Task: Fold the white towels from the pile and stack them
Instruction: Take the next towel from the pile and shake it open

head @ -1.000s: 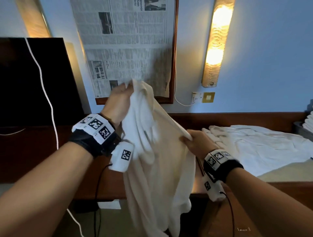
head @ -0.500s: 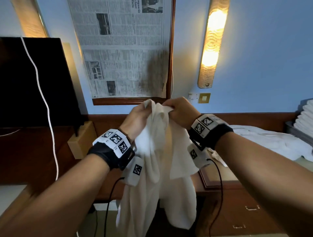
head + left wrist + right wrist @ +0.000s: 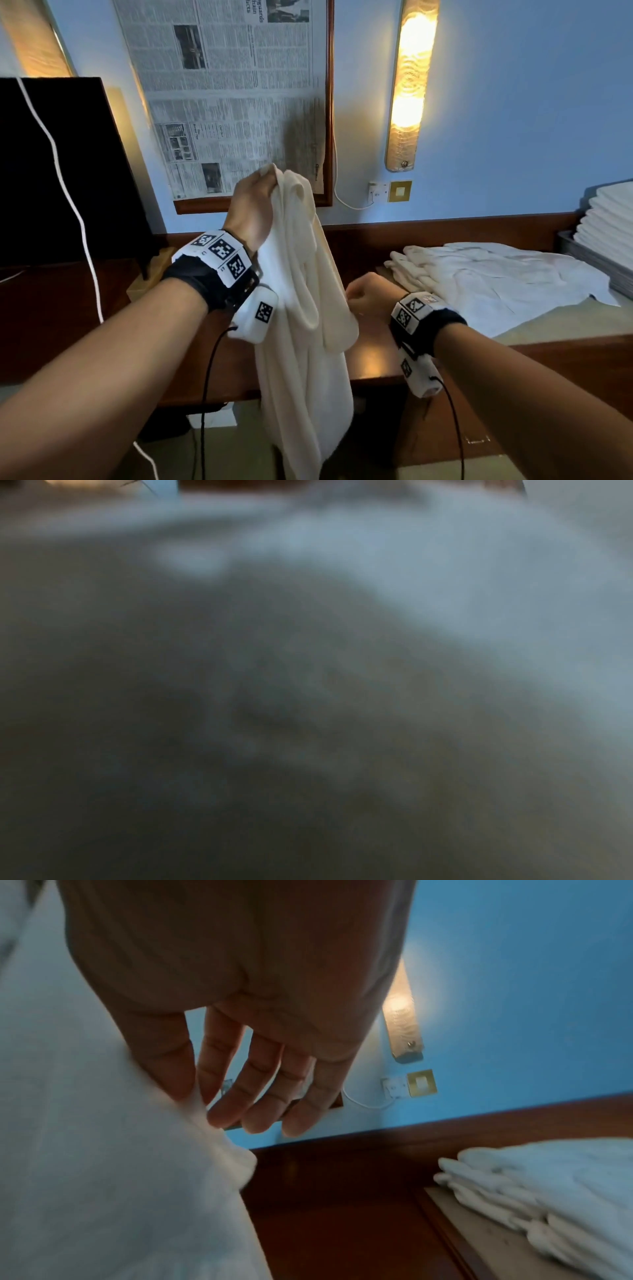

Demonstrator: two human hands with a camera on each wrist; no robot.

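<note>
Over on the far left there's a black TV screen (image 3: 51, 164) with a white cable (image 3: 65, 192) running down across it, sitting on the dark wooden desk (image 3: 44, 308). Next along, the left hand (image 3: 251, 209) is raised up in front of a framed newspaper (image 3: 233, 96) and has the top of a white towel (image 3: 301, 325) bunched in its fist, so the towel just hangs down in loose folds past the desk edge. The left wrist cam is basically a grey blur, useless. The right hand (image 3: 368, 296) sits lower, thumb and forefinger pinching the towel's side edge, other fingers (image 3: 260, 1096) relaxed and fairly straight. Right of that, the unfolded towel pile (image 3: 496, 277) lies on the desk, and at the far right there's a neat folded stack (image 3: 609, 219) in a tray.
</note>
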